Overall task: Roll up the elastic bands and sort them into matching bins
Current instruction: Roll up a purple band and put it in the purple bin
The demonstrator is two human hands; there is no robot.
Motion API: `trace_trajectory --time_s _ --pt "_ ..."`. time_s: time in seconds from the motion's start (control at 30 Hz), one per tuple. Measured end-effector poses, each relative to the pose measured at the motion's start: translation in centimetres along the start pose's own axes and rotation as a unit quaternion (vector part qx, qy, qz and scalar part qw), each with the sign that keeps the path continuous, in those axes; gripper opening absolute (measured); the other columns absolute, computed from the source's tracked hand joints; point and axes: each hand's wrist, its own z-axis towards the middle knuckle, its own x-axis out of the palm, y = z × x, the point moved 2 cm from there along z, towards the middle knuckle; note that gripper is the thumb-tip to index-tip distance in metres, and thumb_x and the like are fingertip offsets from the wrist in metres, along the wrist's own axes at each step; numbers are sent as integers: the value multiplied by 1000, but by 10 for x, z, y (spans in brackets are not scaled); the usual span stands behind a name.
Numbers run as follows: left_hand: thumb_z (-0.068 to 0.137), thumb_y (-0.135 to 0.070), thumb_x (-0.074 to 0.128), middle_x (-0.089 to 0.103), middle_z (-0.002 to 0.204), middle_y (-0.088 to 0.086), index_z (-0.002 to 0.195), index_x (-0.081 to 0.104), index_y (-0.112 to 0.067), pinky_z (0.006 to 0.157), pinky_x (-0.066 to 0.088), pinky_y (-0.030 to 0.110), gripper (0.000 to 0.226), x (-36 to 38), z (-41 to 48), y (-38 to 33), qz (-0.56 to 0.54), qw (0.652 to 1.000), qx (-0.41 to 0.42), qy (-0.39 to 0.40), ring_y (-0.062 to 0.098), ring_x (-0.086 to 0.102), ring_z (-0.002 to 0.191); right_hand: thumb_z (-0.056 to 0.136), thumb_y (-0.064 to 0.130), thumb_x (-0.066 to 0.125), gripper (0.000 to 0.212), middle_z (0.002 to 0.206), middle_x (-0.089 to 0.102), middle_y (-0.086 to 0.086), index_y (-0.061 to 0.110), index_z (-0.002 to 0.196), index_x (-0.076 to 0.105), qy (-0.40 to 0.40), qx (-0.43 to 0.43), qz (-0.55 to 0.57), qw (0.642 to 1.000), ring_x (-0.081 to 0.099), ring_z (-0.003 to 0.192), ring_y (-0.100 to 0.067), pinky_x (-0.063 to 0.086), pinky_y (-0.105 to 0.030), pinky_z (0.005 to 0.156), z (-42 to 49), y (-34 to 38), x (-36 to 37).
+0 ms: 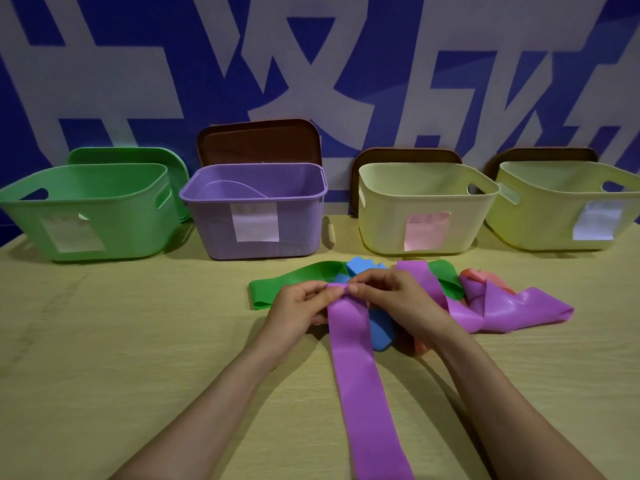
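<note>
Fingertips (352,289) of both hands meet on the far end of a purple band (353,358), thumb and forefinger of the left hand (301,303) and the right hand (398,299) pinching a small fold or first curl of it, the other fingers curled beneath. From that pinch the band runs flat down the table (138,341) toward the person, passing out of view at the bottom edge. The hands work in front of the purple bin (284,209) and a little to its right. Under and around them lies a loose heap: a green band (294,282), a blue band (381,336), a coral band (478,273) and a second purple length (519,310) further right; whether that length is a separate band cannot be told. Left of the purple bin stands a green bin (104,209); right of it a cream bin (381,220), then a yellow-green bin (540,209), each with a paper label. A brown lid (259,143) leans behind the purple bin.
</note>
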Motion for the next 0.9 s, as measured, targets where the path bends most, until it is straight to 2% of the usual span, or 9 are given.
trace_trajectory --time_s 0.1,0.2,0.27,0.43,0.53,0.67,0.77,0.9 --pt "87 -17 65 74 91 6 98 72 -12 73 56 23 13 1 0 1 -23 1000 -15 11 14 70 84 87 17 64 20 97 70 -14 3 100 69 -6 10 37 999 63 87 -16 49 -23 78 -1 1 -1" --pt "84 -15 68 74 98 10 104 71 -9 82 56 30 21 2 0 4 -34 998 -46 39 18 70 88 87 14 64 16 92 68 -20 4 97 70 -13 12 79 997 59 84 -22 47 -25 74 -1 2 0" --pt "83 -10 69 74 94 10 99 72 -8 77 57 30 17 2 0 7 -24 998 -56 32 18 69 83 86 13 65 10 88 66 -16 8 93 70 -21 11 102 994 56 83 -23 45 -24 70 -1 3 1" --pt "79 -8 73 73 81 8 90 72 -4 62 56 24 12 0 0 7 -18 998 -67 -2 15 69 71 84 13 67 8 92 66 -13 11 91 71 -17 6 126 992 61 84 -19 49 -29 76 -1 3 3" --pt "78 -7 74 73 80 8 93 71 -3 62 55 24 15 0 -1 5 -16 998 -63 -3 15 69 72 82 9 69 8 89 67 -6 13 88 71 -21 -5 119 993 63 79 -15 51 -25 71 -1 3 5" --pt "77 -6 74 74 87 11 98 71 -5 67 57 23 21 -1 -1 2 -29 998 -52 4 16 70 77 75 -2 72 17 87 69 -16 8 88 70 -24 -12 126 992 66 81 -21 55 -27 72 -3 4 3" --pt "77 -5 73 75 85 8 93 71 -9 63 55 21 17 0 -2 -2 -31 998 -46 16 13 70 75 73 -6 72 19 83 70 -13 7 86 69 -22 -17 122 992 67 78 -18 56 -22 69 -4 7 2" --pt "68 -32 73 74 84 7 93 73 -10 64 55 23 32 1 -3 -4 -39 998 -41 14 14 69 75 73 -7 72 20 88 71 -16 2 90 68 -17 -22 110 994 68 79 -15 56 -20 69 -4 9 0"
